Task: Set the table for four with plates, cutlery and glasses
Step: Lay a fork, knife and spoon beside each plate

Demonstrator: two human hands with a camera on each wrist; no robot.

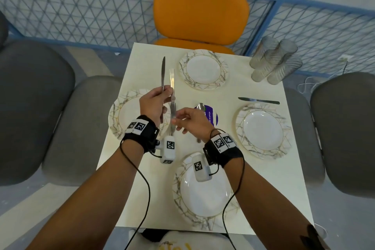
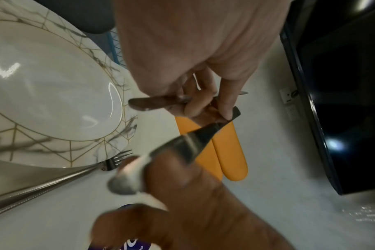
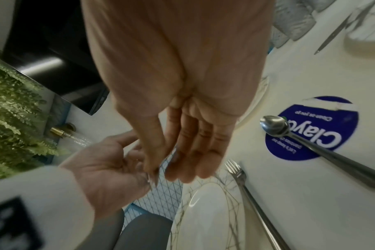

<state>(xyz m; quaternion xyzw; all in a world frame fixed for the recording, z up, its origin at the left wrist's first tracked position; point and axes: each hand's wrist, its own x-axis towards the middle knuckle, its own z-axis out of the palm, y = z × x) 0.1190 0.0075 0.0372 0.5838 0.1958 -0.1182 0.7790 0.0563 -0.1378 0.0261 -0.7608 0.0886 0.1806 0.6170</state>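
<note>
Head view: 4 plates, 4 glasses on table; left hand grips 2 knives; right hand pinches 1 of them.

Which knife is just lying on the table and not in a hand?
The knife beside the right plate lies flat on the table. The other two knives are held up by the left hand.

Pale square table, blue round sticker at its centre. Orange chair at the far side; grey chairs left and right. Blue mesh railing behind. Green foliage wall, dark screen.
</note>
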